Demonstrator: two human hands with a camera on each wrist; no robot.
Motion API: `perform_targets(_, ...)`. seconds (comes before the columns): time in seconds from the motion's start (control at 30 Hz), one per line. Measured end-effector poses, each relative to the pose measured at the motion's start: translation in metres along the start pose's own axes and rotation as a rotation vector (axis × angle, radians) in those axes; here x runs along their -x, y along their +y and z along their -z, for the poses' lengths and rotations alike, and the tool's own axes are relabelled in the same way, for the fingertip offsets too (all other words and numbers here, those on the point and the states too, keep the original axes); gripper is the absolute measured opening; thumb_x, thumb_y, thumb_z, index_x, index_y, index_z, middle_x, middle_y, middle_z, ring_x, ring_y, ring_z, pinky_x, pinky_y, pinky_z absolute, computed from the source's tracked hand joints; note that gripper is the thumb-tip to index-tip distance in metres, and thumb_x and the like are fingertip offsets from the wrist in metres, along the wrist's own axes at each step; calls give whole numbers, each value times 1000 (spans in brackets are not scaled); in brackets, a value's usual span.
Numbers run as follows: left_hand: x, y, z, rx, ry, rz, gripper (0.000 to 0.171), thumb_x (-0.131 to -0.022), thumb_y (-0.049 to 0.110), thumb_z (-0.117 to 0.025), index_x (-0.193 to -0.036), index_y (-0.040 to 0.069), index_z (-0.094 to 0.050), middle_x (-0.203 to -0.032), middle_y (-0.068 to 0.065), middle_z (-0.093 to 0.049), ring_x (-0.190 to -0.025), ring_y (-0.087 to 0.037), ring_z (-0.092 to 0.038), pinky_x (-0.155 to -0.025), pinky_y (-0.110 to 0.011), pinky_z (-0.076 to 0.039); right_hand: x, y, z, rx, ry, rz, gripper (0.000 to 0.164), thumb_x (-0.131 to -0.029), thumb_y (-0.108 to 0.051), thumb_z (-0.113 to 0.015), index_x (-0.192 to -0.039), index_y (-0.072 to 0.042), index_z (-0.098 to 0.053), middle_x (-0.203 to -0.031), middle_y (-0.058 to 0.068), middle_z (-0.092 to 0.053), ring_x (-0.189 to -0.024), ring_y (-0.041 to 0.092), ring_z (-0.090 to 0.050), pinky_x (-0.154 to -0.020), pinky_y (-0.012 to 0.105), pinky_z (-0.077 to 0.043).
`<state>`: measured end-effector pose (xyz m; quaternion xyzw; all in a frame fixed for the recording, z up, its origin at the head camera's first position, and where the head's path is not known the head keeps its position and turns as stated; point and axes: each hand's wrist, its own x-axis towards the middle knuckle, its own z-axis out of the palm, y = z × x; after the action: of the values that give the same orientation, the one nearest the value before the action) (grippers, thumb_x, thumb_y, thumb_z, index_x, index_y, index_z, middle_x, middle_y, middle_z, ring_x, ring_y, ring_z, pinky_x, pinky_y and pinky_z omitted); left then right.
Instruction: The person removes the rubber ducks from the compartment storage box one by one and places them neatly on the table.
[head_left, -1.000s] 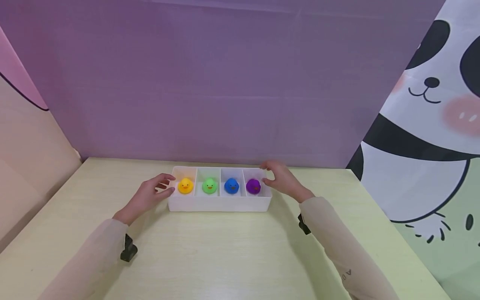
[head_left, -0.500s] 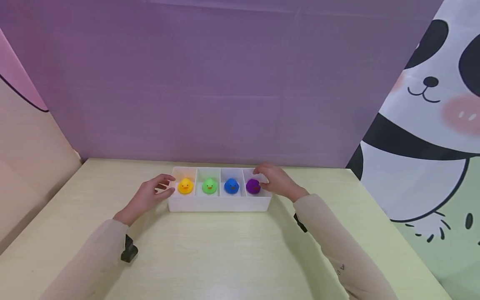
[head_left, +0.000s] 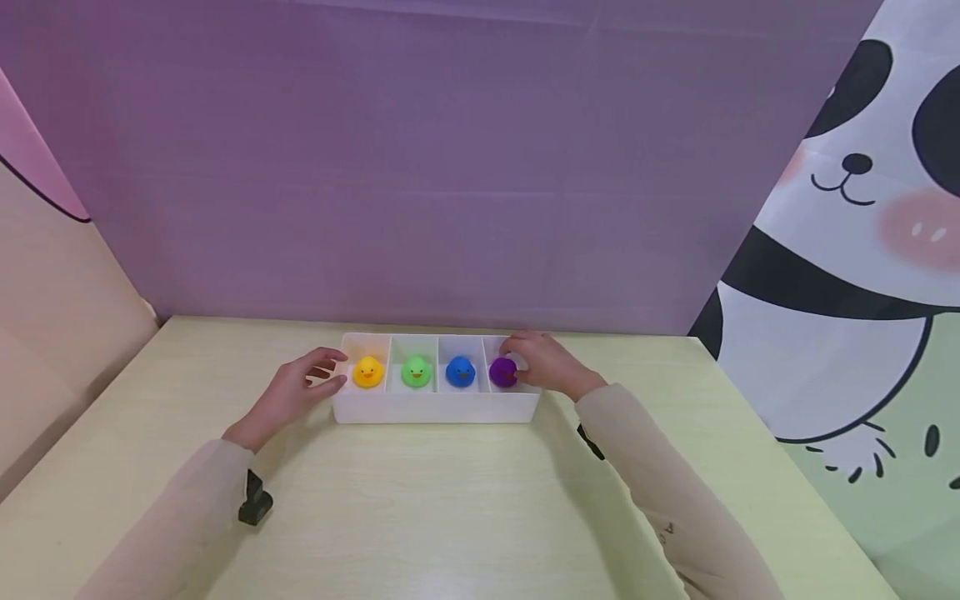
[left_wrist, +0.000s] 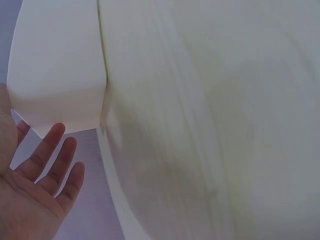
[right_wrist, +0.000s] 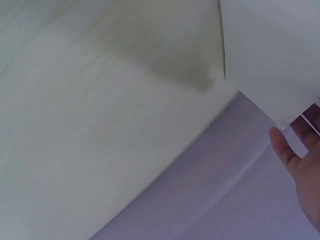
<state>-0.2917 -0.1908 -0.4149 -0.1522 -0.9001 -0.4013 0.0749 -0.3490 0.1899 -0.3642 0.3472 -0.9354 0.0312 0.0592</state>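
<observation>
A white box (head_left: 435, 408) with several compartments in a row stands on the table. From left to right it holds a yellow toy duck (head_left: 367, 372), a green toy duck (head_left: 416, 372), a blue toy duck (head_left: 461, 372) and a purple toy duck (head_left: 502, 372). My right hand (head_left: 551, 365) reaches over the right end, thumb overlapping the purple duck's right side, the other fingers spread just behind it. At the left end, my left hand (head_left: 294, 387) has its fingers spread around the box's end wall; the left wrist view shows its fingertips (left_wrist: 59, 128) right at that wall.
The light wooden table (head_left: 420, 508) ends at the back against a purple cloth backdrop (head_left: 450, 192), close behind the box. Printed panels flank it, with a panda (head_left: 847, 358) on the right. Dark wrist cameras (head_left: 255, 500) sit at the sleeves.
My right hand has moved left and inward, from the box's right end to around the purple duck. My left hand holds its place, and the ducks stay in their compartments.
</observation>
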Motion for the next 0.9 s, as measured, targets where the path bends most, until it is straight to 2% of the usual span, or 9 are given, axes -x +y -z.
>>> perform_targets(0.5, -1, 0, 0, 7, -5, -2, 36, -87, 22, -62, -120, 10, -53, -112, -19, -59, -100, -34, -57, -88, -48, -48, -5, -3, 0, -16, -96, -46, 33, -74, -2, -72, -106, -9, -65, -112, 8, -62, -107, 26, -55, -89, 47, -44)
perform_targets(0.9, -1, 0, 1, 17, -7, 6, 36, -87, 20, -62, -120, 10, -53, -113, -20, -59, -101, -35, -57, -88, -48, -48, -6, -7, 1, 40, -113, -3, 31, -74, 1, -70, -103, -10, -65, -109, 8, -62, -102, 27, -56, -86, 49, -45)
